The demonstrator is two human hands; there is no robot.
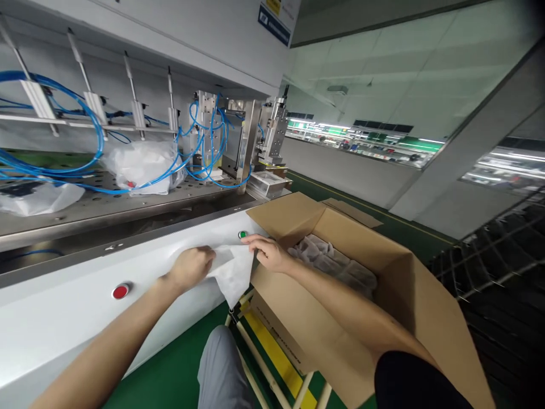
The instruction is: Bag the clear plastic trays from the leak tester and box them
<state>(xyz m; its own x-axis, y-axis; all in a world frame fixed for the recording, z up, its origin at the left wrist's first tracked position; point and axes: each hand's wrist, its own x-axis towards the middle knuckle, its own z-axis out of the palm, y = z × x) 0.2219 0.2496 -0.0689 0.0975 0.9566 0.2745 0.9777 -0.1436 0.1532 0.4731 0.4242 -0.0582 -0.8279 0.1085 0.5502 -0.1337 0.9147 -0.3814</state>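
A thin, whitish translucent bag or sheet (233, 274) is stretched between my two hands, its lower end hanging in a point. My left hand (193, 268) is closed in a fist around its left edge. At its upper right corner, my right hand (269, 253) pinches the material, with the index finger reaching left along the top. A green button (242, 234) on the white machine front shows just above that finger. Inside the open cardboard box (349, 341), to the right of my right hand, lie several white-wrapped items (336, 262). What they contain is hidden.
On the left stands a machine with looping blue air hoses (100, 142) and upright cylinders. White plastic bags (145, 165) lie on its perforated metal bed. A red button (120, 291) sits on the front panel. Tan rails (266, 372) run under the box; a dark mesh rack (502, 272) stands right.
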